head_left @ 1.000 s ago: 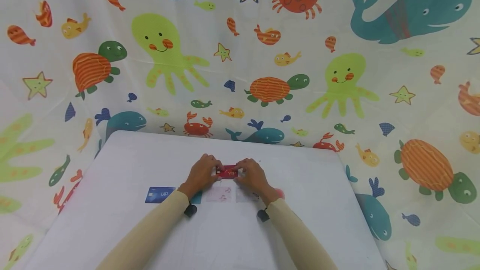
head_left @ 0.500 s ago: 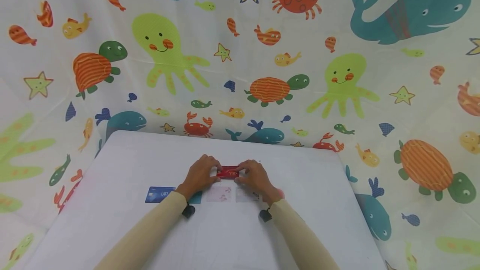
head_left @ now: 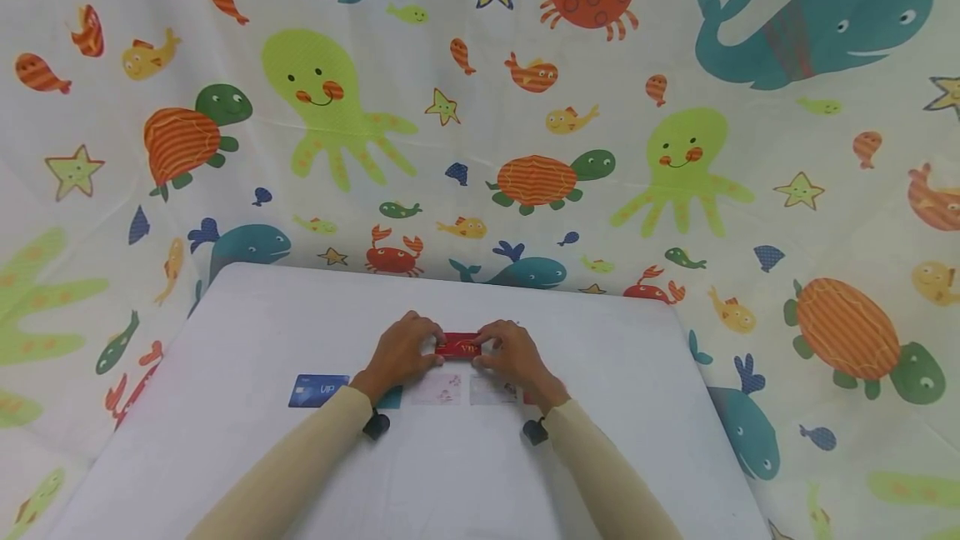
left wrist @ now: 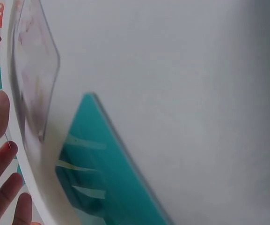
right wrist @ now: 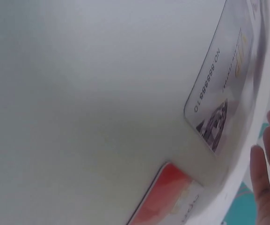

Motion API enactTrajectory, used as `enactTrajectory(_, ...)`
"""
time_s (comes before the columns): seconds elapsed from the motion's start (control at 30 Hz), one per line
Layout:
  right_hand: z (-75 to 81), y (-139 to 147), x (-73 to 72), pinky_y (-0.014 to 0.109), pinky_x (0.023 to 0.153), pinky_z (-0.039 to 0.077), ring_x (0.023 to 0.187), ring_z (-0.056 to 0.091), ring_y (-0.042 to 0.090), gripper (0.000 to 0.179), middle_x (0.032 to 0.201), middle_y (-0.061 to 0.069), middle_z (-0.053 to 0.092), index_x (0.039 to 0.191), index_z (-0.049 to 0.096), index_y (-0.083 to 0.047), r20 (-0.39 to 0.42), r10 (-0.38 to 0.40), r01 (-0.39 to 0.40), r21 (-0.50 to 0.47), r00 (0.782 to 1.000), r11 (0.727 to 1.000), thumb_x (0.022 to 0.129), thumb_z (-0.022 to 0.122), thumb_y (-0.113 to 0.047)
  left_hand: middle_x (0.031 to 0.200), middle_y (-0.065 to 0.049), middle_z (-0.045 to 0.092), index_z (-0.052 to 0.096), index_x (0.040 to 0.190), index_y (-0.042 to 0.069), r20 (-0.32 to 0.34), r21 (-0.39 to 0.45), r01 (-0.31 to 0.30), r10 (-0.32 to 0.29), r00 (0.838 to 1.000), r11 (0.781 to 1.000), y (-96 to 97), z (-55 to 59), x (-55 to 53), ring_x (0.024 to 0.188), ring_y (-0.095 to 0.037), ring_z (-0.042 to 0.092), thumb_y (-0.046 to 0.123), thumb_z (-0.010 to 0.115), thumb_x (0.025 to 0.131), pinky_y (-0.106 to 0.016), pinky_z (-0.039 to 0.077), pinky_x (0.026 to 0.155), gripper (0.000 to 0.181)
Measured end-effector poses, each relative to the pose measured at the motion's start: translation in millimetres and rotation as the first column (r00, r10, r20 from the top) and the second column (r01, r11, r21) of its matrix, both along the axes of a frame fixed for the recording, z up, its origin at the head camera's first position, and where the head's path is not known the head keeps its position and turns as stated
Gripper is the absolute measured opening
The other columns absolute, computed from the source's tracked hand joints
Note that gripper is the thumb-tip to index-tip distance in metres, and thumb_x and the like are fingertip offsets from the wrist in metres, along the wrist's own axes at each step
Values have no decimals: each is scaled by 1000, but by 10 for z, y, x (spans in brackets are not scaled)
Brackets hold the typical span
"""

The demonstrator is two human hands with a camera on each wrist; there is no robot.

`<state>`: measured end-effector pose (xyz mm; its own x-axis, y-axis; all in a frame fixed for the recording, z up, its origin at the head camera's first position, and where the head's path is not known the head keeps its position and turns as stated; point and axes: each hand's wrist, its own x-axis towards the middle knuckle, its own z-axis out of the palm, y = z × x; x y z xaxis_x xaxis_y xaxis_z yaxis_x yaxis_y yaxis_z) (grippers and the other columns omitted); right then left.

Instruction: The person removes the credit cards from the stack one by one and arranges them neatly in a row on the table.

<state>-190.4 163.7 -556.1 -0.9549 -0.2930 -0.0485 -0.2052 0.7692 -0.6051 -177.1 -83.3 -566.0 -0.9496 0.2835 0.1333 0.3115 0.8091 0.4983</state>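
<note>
A red card with gold lettering is held between both hands above the white table. My left hand pinches its left end between thumb and fingers, and my right hand pinches the right end. In the left wrist view, fingertips show along the left edge, the card nearly edge-on. Just below the hands lie a pale card with pink flowers and a silver-grey VIP card. Beneath my left wrist a teal card is partly covered. My right wrist partly covers a red-and-white card.
A blue VIP card lies at the left end of the row. The white table ends at a far edge against a hanging cloth printed with sea animals.
Both hands, still gripping the red card, have shifted slightly right. The right wrist has swung right, so the red-and-white card now peeks out on its left side. The card's lettering looks flatter.
</note>
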Motion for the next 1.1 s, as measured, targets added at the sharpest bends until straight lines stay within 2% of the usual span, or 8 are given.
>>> enactTrajectory(0.23,5,73,17,32,94,60,105,63,12,30,127,-9,71,117,81,-32,-2,12,-12,-22,1000,1000,88,89,-34,119,4,77,80,111,26,-20,41,3,-2,1000,999,48,59,14,108,-15,61,29,95,81,-43,59,103,34)
enactTrajectory(0.57,4,188,32,33,94,60,108,62,10,34,131,-13,70,118,80,-38,-8,1,-1,-40,1000,999,86,90,-36,122,5,78,80,106,27,-50,45,26,-23,998,999,129,133,24,108,-14,62,29,94,82,-42,58,104,28)
enactTrajectory(0.77,16,233,70,32,91,61,108,63,11,36,130,-12,72,119,81,-35,-28,16,-18,-50,999,999,85,91,-34,121,6,79,80,105,27,-73,57,49,-45,996,997,174,152,43,106,-13,61,28,93,83,-40,59,102,26)
enactTrajectory(0.93,53,273,112,29,90,61,106,63,11,36,127,-13,73,119,80,-34,-39,22,-24,-50,999,998,85,92,-33,121,7,78,81,105,29,-90,58,62,-57,994,996,202,153,55,107,-12,61,30,93,82,-40,60,101,26)
enactTrajectory(1.1,122,329,174,33,90,61,105,63,12,34,130,-12,73,119,81,-35,-28,16,-18,-68,999,998,86,91,-34,120,7,79,81,104,29,-116,60,77,-70,991,995,239,158,73,106,-12,62,30,94,82,-39,60,99,26)
